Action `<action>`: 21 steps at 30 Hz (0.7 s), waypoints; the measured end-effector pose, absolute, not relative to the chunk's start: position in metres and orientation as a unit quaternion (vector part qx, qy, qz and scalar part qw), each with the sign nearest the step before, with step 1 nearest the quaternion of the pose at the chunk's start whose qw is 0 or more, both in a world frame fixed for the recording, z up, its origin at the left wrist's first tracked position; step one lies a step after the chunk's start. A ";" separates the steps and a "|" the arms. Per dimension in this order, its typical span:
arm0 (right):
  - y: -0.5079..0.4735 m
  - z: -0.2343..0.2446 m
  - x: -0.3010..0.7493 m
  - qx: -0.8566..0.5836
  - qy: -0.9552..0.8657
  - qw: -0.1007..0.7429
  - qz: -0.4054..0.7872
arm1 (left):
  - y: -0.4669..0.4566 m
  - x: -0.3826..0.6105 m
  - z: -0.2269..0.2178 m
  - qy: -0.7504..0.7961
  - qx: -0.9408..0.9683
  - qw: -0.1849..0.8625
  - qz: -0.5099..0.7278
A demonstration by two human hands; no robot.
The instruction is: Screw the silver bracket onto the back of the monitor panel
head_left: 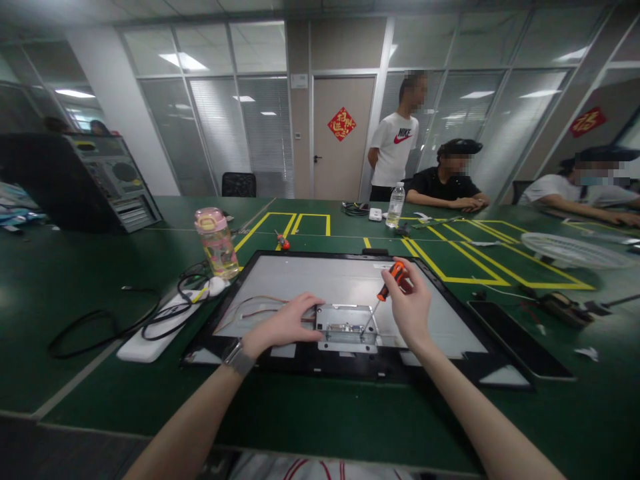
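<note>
A flat display panel (pixel 295 275) with a black frame lies face-down or face-up, I cannot tell which, on the green table. On its near middle part sits a silver metal plate (pixel 333 313) with a circuit board and connectors in its recess. My left hand (pixel 283 325) grips the plate's left edge, thumb and fingers on either side of the corner. Thin wires (pixel 250 308) run out from under that hand. In my right hand (pixel 413 307) is an orange and black screwdriver (pixel 391 280), tilted, its tip down at the right part of the plate.
Left of the panel are a white power strip (pixel 150 337), black cables (pixel 95 343) and a pink-lidded bottle (pixel 217 243). At the right lies a black slab (pixel 520 340). A computer case (pixel 100 180) stands far left. Several people are across the table (pixel 350 420).
</note>
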State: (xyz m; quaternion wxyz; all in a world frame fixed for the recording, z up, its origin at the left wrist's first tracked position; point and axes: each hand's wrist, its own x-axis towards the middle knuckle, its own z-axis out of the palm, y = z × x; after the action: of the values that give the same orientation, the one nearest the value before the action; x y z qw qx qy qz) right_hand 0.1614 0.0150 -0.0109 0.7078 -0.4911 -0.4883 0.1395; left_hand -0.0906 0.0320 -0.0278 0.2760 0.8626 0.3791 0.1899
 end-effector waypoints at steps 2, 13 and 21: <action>0.016 -0.014 0.162 -0.496 -0.504 0.696 0.123 | 0.033 -0.090 -0.028 0.378 0.862 0.277 0.192; 0.014 -0.019 0.159 -0.506 -0.552 0.659 0.070 | 0.032 -0.090 -0.026 0.378 0.865 0.273 0.183; 0.010 -0.018 0.156 -0.496 -0.567 0.653 0.076 | 0.034 -0.091 -0.030 0.378 0.866 0.266 0.190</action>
State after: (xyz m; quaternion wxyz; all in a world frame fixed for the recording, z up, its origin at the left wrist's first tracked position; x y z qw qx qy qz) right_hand 0.1557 0.0102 -0.0178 0.6532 -0.4961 -0.5670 0.0758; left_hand -0.0911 0.0337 -0.0301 0.2663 0.8662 0.3776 0.1900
